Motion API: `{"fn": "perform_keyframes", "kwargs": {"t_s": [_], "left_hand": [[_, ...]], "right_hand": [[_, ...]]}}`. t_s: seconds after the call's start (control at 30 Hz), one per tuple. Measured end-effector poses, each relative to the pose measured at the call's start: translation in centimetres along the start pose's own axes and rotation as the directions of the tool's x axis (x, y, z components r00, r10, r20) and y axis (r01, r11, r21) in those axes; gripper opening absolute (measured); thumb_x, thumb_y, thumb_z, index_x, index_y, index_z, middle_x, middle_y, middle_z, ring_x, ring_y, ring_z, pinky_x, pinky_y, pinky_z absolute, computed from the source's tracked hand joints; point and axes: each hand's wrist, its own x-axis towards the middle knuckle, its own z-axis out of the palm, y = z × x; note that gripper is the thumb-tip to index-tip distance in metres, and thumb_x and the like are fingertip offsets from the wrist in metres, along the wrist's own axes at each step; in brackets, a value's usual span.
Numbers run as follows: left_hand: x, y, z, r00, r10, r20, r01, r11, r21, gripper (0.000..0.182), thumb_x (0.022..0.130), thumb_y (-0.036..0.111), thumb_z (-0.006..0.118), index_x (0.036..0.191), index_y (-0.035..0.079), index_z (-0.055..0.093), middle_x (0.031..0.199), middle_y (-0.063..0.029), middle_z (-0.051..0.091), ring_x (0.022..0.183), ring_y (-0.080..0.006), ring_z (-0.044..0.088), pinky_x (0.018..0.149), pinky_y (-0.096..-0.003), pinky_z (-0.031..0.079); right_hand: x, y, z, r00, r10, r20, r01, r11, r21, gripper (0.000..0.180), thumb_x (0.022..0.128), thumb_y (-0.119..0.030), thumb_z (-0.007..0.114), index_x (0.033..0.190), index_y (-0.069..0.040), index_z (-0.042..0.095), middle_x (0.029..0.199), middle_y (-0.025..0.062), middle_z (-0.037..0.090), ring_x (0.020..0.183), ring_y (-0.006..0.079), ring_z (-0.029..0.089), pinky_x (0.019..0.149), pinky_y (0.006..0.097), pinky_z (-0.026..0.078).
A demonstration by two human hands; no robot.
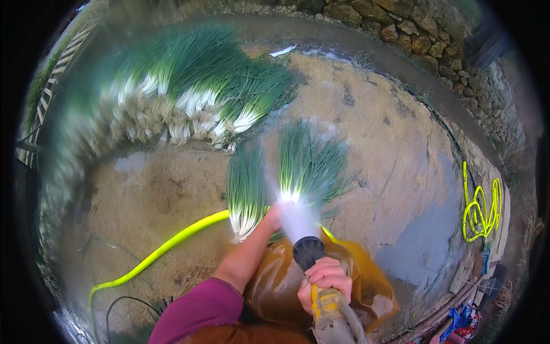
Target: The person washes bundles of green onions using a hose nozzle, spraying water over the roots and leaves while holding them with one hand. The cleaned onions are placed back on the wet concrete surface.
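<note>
My right hand (pixel 325 281) grips a hose spray nozzle with a black head (pixel 308 253) and a yellow-banded handle. A wide white jet of water leaves it and strikes the pale stems of a bunch of spring onions (pixel 311 165). At the base of that bunch is my left hand (pixel 277 216), holding the stems; spray hides most of its fingers. Just left of it, a second bunch of spring onions (pixel 246 189) lies on the wet ground, white root ends towards me. A yellow-brown waterproof apron (pixel 275 279) covers my lap.
Many spring onions (pixel 189 73) lie in a long curved row at upper left. A yellow hose (pixel 172 247) crosses the muddy ground (pixel 378 142); more hose (pixel 481 215) is coiled at right. Beyond the water channel (pixel 309 30) rises a stone wall (pixel 412 34).
</note>
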Motion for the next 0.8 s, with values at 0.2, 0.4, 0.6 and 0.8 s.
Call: {"fn": "perform_keyframes", "kwargs": {"t_s": [0.2,0.4,0.6,0.8], "left_hand": [[-1.1,-0.3,2.0,0.997,-0.050,-0.052,0.045,0.994,-0.095,0.018,0.094,0.014,0.054,0.109,0.007,0.060,0.100,-0.0079,0.066,0.088,-0.0219,0.064,0.079,-0.0411,0.053],[-0.3,-0.7,2.2,0.996,-0.041,-0.074,0.035,0.996,-0.085,0.028,0.094,0.024,0.057,0.120,0.013,0.051,0.108,-0.0074,0.062,0.094,-0.0242,0.061,0.084,-0.0491,0.050],[-2.7,0.9,6.5,0.984,-0.126,-0.124,0.118,0.991,-0.065,0.032,0.097,0.033,0.051,0.120,0.011,0.052,0.107,-0.0103,0.062,0.092,-0.0258,0.061,0.084,-0.0470,0.050],[-0.7,-0.1,6.2,0.985,0.037,0.170,-0.115,0.869,0.481,0.040,0.096,0.045,0.045,0.117,0.013,0.058,0.112,-0.0142,0.062,0.097,-0.0278,0.061,0.090,-0.0468,0.047]], "right_hand": [[0.9,1.2,-0.4,0.991,-0.128,0.024,0.130,0.989,-0.068,0.032,0.065,0.003,0.063,0.086,-0.005,0.040,0.072,0.0083,0.052,0.059,0.0206,0.055,0.061,0.0367,0.046],[1.9,-1.0,-0.7,0.998,-0.060,0.032,0.063,0.993,-0.099,0.036,0.064,0.006,0.065,0.088,-0.006,0.042,0.073,0.0081,0.052,0.060,0.0218,0.055,0.061,0.0382,0.047],[2.2,-0.4,-2.6,0.981,-0.187,-0.054,0.168,0.954,-0.247,0.028,0.068,0.001,0.064,0.085,-0.003,0.043,0.070,0.0115,0.055,0.055,0.0228,0.055,0.056,0.0373,0.047],[2.3,-1.8,-2.3,0.980,-0.193,0.047,0.198,0.972,-0.124,0.037,0.065,0.009,0.066,0.090,-0.006,0.042,0.078,0.0088,0.055,0.065,0.0226,0.058,0.065,0.0388,0.049]]}}
